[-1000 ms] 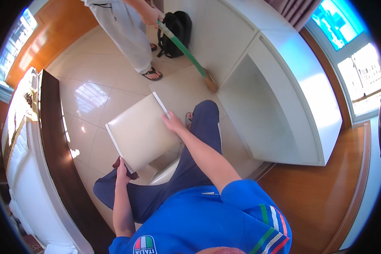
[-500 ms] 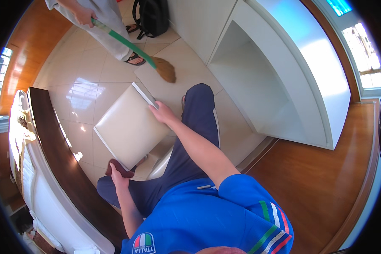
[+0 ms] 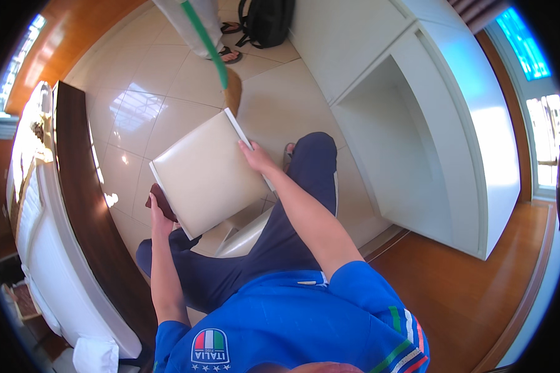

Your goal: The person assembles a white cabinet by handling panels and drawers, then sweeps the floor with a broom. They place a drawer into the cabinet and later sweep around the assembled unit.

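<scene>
A square cream panel with raised white edges, drawer-like in shape, (image 3: 208, 177) is held tilted in front of my lap. My right hand (image 3: 256, 156) is closed round its right edge, fingers over the white rim. At the opposite edge my left hand (image 3: 160, 217) grips a dark reddish-brown cloth (image 3: 162, 200) and presses it against the panel's side. Below the panel, a pale shiny piece (image 3: 246, 235) shows between my legs; its kind is hard to tell.
Ahead, a person in light trousers (image 3: 196, 28) and sandals stands with a green-handled broom (image 3: 232, 90). A black backpack (image 3: 266, 23) lies behind. At right is a white cabinet (image 3: 410, 143) with an open recess. A dark-framed bed (image 3: 87, 205) runs along my left.
The panel has come up and turned slightly in my hands, and my left hand with the cloth has moved up along its edge. The broom has swung more upright. My view has shifted.
</scene>
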Demonstrator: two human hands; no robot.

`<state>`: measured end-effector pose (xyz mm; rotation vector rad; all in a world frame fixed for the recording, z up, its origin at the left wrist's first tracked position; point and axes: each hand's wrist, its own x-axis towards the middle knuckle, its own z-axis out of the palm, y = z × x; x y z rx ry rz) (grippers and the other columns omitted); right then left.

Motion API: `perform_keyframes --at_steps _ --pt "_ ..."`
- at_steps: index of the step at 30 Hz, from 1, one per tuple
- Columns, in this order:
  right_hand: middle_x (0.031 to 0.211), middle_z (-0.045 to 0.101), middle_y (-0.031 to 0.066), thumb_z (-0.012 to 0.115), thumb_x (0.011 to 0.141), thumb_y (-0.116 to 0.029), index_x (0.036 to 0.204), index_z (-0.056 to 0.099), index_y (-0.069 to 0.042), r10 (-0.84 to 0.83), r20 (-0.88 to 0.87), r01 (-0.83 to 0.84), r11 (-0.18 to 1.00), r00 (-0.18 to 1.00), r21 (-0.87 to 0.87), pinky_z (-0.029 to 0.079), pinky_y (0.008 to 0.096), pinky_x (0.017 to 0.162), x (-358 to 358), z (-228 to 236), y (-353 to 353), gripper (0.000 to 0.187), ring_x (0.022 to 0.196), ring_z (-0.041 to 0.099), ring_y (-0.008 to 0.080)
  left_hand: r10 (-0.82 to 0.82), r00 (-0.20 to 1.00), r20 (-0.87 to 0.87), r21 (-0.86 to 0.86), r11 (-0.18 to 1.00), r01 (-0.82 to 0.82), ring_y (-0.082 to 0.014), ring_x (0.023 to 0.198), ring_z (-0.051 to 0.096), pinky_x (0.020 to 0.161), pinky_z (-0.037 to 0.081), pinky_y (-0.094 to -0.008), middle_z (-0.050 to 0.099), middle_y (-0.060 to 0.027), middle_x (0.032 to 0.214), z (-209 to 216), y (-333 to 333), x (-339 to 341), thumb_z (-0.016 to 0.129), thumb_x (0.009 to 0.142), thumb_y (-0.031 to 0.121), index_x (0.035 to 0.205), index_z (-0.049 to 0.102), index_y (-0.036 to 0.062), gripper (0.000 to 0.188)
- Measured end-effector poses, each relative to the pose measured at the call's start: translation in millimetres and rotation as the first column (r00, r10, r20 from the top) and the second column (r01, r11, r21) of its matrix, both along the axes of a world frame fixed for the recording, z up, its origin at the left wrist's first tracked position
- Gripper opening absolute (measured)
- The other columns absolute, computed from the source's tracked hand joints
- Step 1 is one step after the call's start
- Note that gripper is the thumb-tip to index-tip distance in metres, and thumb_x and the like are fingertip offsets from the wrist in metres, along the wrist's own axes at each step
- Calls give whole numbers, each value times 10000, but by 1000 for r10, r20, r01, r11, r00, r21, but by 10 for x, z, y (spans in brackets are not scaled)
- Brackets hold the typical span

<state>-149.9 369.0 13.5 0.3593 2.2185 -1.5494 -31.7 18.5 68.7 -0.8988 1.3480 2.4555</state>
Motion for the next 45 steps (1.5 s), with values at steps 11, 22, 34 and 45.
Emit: perform_keyframes --at_steps 11,22,34,45 --pt "1467 534 146 281 1021 -726 1529 424 -37 -51 394 211 903 918 -375 436 414 1102 -294 -88 -20 868 1326 523 282 68 983 169 121 989 -90 -222 1070 708 859 618 -362 678 -113 1256 -1246 -191 -257 459 1057 536 1411 538 61 598" --pt "1077 708 130 489 1061 -441 1291 599 27 -86 512 382 771 855 -509 628 361 765 -517 -449 -161 533 914 722 211 228 914 336 25 968 -250 -212 939 718 762 617 -347 686 -115 1117 -702 -52 -452 543 1031 410 1338 554 40 481" --pt "1089 706 123 482 1063 -442 1300 596 15 8 452 200 889 892 -412 626 356 760 -414 -122 -75 527 919 720 210 193 929 316 5 979 -205 -257 1010 717 868 560 -363 725 -142 1137 -1179 -220 -459 587 857 786 1262 656 -5 890" --pt "1100 703 117 476 1064 -442 1307 593 5 78 257 17 937 963 -350 625 352 756 -385 425 -177 522 923 717 210 271 961 -62 76 961 -266 -210 1064 673 888 543 -353 688 -112 1173 -955 -224 -296 574 907 737 1265 633 29 795"
